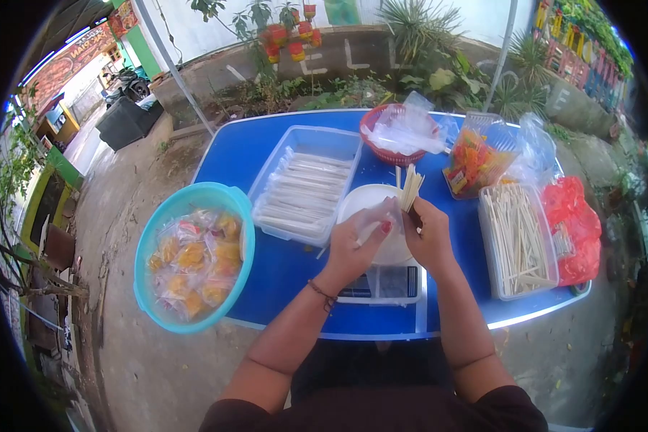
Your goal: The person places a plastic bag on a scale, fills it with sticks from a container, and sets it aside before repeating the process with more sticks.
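Note:
My left hand is closed on a small clear plastic bag, thumb and fingers pinching it. In my right hand is a bundle of pale wooden skewers, upright with the tips showing above the fingers. Both hands are close together over a round white plate, which sits on a kitchen scale. To the left, a clear plastic box holds several bagged bundles of skewers. At the right, another clear box is filled with loose skewers.
A turquoise basin of bagged yellow and orange food stands left. Behind my hands is a red basket with plastic bags. An orange-filled clear pack and a red plastic bag lie on the blue table.

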`<state>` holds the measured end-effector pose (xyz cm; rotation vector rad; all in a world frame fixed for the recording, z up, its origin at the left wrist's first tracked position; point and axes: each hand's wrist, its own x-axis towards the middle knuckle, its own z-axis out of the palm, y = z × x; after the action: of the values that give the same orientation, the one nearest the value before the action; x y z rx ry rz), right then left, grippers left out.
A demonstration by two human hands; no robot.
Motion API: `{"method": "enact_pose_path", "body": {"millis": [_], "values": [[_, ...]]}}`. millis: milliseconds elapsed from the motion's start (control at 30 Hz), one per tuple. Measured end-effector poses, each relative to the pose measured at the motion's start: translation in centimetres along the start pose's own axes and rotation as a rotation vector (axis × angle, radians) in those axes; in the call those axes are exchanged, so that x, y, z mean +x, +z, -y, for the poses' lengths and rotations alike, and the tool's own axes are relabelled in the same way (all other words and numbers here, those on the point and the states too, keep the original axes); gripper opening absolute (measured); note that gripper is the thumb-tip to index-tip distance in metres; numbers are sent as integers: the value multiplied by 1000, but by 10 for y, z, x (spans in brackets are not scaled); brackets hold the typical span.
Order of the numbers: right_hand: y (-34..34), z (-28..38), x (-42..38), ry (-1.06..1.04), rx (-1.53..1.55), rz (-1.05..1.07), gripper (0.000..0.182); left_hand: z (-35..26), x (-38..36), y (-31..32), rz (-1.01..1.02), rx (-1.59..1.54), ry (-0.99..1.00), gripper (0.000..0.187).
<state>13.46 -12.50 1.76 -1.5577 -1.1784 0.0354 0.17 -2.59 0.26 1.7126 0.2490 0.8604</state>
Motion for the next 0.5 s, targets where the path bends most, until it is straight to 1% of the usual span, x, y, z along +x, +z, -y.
{"method": "enact_pose_path", "body": {"millis": [67, 200, 267, 400, 500], "values": [[1, -1, 0, -50, -49, -19, 9, 0, 0, -1, 21, 31, 59, 17], [2, 6, 0, -93, -49, -67, 6, -3, -2, 1, 26, -141, -60, 18], [4, 5, 0, -80, -41, -85, 6, -6, -2, 0, 54, -145, -83, 19], [9, 0, -3, -62, 12, -121, 11, 8, -3, 0, 115, -222, -79, 21], [9, 3, -2, -37, 70, -99, 16, 9, -2, -1, 119, -267, -100, 22]]}}
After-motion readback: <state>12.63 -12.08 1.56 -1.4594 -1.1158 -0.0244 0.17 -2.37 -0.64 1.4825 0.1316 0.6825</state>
